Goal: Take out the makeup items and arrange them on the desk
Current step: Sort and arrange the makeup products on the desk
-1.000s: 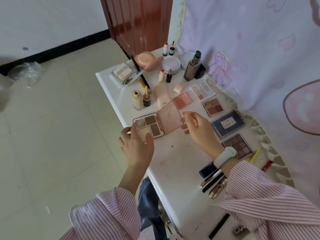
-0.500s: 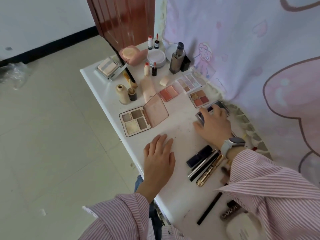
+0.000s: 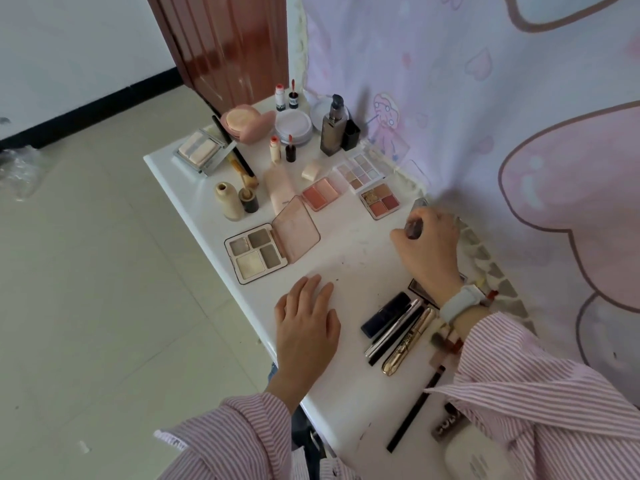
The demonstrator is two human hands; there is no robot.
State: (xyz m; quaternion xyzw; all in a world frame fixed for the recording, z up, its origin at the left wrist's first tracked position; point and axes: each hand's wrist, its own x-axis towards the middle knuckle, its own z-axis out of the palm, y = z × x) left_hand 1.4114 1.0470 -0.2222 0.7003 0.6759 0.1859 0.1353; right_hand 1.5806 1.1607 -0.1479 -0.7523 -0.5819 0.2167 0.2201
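Note:
My left hand (image 3: 306,320) lies flat on the white desk (image 3: 349,271), fingers straight, near the front edge. My right hand (image 3: 429,244) curls round a dark palette (image 3: 414,231) at the desk's right side by the curtain; the hand hides most of it. An open grey-brown eyeshadow palette (image 3: 256,252) with a pink lid lies left of centre. Behind it are a blush duo (image 3: 320,194), a pastel palette (image 3: 360,169) and a warm four-pan palette (image 3: 379,199). Dark and gold mascara tubes (image 3: 401,330) lie below my right wrist.
At the back stand a foundation bottle (image 3: 332,129), lip tints (image 3: 290,147), a pink cushion compact (image 3: 242,123), a powder compact (image 3: 204,150) and a beige bottle (image 3: 228,200). A pink curtain (image 3: 502,116) borders the right. A white case (image 3: 474,459) sits front right.
My left hand left the open palette and now lies flat on the desk. My right hand went to the dark palette on the right and now curls round it, tilting it up.

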